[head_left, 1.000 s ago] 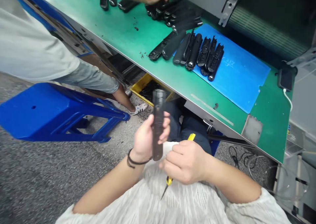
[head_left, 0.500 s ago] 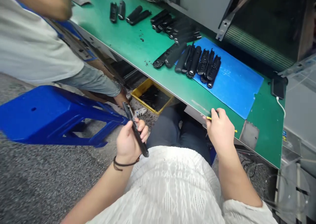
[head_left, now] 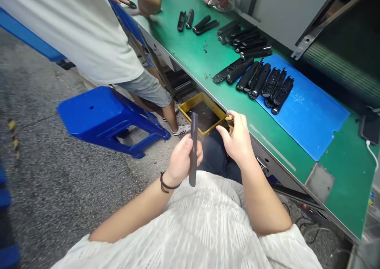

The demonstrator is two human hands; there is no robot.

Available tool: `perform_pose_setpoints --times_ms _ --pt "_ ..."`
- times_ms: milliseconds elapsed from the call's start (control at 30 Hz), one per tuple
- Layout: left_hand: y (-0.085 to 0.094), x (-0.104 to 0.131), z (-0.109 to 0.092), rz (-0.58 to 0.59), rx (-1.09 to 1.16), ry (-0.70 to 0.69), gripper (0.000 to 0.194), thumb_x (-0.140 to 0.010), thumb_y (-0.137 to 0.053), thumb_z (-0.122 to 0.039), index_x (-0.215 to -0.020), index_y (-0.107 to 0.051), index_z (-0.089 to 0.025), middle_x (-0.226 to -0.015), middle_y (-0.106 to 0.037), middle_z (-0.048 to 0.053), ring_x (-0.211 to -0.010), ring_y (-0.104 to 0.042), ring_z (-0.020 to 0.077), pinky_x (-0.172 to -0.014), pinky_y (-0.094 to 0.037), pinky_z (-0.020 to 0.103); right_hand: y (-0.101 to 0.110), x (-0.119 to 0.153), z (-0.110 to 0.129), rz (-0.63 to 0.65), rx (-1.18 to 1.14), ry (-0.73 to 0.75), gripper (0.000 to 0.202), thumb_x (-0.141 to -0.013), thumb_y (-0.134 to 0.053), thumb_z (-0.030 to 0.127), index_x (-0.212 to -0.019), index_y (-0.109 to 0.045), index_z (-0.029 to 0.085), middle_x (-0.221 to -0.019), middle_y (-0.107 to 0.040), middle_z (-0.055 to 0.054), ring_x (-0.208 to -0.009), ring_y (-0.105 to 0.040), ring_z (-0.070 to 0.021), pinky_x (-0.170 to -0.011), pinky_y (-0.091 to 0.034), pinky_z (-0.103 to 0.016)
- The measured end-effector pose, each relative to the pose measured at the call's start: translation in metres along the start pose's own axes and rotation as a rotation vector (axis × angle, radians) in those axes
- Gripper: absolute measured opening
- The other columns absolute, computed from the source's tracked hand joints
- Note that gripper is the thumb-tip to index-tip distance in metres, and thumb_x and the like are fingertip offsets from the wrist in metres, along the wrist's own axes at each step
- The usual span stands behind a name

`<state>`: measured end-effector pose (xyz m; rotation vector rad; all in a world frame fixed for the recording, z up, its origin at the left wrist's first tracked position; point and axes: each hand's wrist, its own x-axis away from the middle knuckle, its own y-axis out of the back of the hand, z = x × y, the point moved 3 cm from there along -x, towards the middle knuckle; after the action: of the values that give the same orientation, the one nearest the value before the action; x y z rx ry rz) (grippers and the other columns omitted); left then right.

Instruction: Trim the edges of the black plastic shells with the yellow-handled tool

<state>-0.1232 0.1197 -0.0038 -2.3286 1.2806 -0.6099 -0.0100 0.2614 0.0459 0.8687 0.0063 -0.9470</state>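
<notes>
A long black plastic part (head_left: 193, 154) stands nearly upright in my left hand (head_left: 183, 158), whose fingers are wrapped round its middle. My right hand (head_left: 238, 136), just to the right and apart from that part, holds a small yellow tool (head_left: 229, 122) near the table's front edge. Most of the tool is hidden by the fingers. Several similar black parts (head_left: 261, 81) lie in a row on the green table (head_left: 190, 43), some of them on a blue sheet (head_left: 311, 116).
Below the table edge a yellow tray (head_left: 186, 112) stands on the floor. A blue stool (head_left: 92, 110) is at the left, beside a standing person (head_left: 97, 35). A phone (head_left: 369, 128) with a white cable lies at the table's right end.
My right hand has moved left off the table edge, nearer to my left hand. The black part has turned more upright. The view has shifted left, showing more of the other person.
</notes>
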Motion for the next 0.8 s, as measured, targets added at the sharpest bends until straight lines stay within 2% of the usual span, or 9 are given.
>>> perform_pose_setpoints --times_ms 67,133,233,300,400,467,600,800 --pt "-0.003 0.003 0.001 0.022 -0.065 -0.008 0.037 -0.097 -0.064 -0.056 -0.094 -0.053 -0.021 -0.061 -0.050 -0.005 -0.043 -0.044 0.0090 -0.040 -0.035 0.019 0.002 0.000 0.003 0.115 -0.013 0.116 0.022 -0.107 -0.045 0.025 -0.118 -0.063 0.020 -0.112 -0.068 -0.010 -0.104 -0.065 -0.0210 -0.091 -0.053 -0.035" --pt "-0.008 0.004 0.003 0.066 -0.095 0.013 0.039 -0.098 -0.064 -0.057 -0.093 -0.055 -0.019 -0.060 -0.048 -0.005 -0.044 -0.041 0.0081 -0.041 -0.034 0.018 0.012 0.011 0.006 0.183 0.097 0.303 0.031 -0.107 -0.034 0.016 -0.107 -0.065 0.019 -0.094 -0.068 -0.007 -0.088 -0.060 -0.0183 -0.081 -0.048 -0.032" --pt "-0.017 0.007 0.009 0.151 -0.083 0.076 0.042 -0.097 -0.063 -0.059 -0.094 -0.058 -0.018 -0.059 -0.046 -0.006 -0.044 -0.038 0.0072 -0.041 -0.033 0.018 0.033 0.025 0.008 0.152 0.410 0.461 0.033 -0.108 -0.035 0.019 -0.107 -0.068 0.020 -0.080 -0.062 -0.004 -0.073 -0.050 -0.0171 -0.067 -0.035 -0.031" --pt "-0.024 0.010 0.015 0.204 -0.090 0.114 0.042 -0.098 -0.062 -0.059 -0.094 -0.059 -0.017 -0.058 -0.046 -0.005 -0.044 -0.037 0.0073 -0.041 -0.032 0.019 0.048 0.025 0.008 0.108 0.546 0.491 0.034 -0.110 -0.041 0.036 -0.101 -0.069 0.021 -0.075 -0.059 -0.002 -0.069 -0.045 -0.0164 -0.063 -0.028 -0.032" --pt "-0.031 0.015 0.020 0.269 -0.165 0.137 0.040 -0.101 -0.059 -0.057 -0.095 -0.060 -0.017 -0.057 -0.049 -0.004 -0.045 -0.040 0.0086 -0.043 -0.033 0.020 0.067 0.016 0.009 0.077 0.611 0.499 0.055 -0.103 -0.045 0.068 -0.084 -0.066 0.020 -0.069 -0.054 -0.001 -0.064 -0.041 -0.0150 -0.060 -0.023 -0.032" --pt "-0.034 0.019 0.022 0.302 -0.216 0.136 0.038 -0.102 -0.057 -0.055 -0.095 -0.060 -0.017 -0.058 -0.052 -0.002 -0.047 -0.042 0.0093 -0.045 -0.033 0.021 0.075 0.010 0.010 0.099 0.630 0.487 0.066 -0.098 -0.042 0.080 -0.080 -0.064 0.020 -0.066 -0.051 0.000 -0.062 -0.038 -0.0144 -0.059 -0.019 -0.033" --pt "-0.041 0.021 0.020 0.321 -0.221 0.108 0.039 -0.102 -0.058 -0.055 -0.092 -0.061 -0.017 -0.058 -0.052 -0.002 -0.047 -0.040 0.0090 -0.045 -0.030 0.022 0.082 0.005 0.012 0.140 0.668 0.485 0.072 -0.096 -0.036 0.086 -0.079 -0.064 0.021 -0.064 -0.048 0.000 -0.062 -0.037 -0.0147 -0.059 -0.016 -0.033" --pt "-0.052 0.020 0.028 0.282 -0.168 0.121 0.041 -0.101 -0.059 -0.056 -0.093 -0.062 -0.016 -0.056 -0.051 -0.003 -0.046 -0.037 0.0089 -0.045 -0.029 0.023 0.079 0.015 0.005 0.053 0.697 0.436 0.071 -0.100 -0.033 0.081 -0.075 -0.061 0.021 -0.064 -0.049 -0.001 -0.063 -0.037 -0.0152 -0.059 -0.018 -0.033"
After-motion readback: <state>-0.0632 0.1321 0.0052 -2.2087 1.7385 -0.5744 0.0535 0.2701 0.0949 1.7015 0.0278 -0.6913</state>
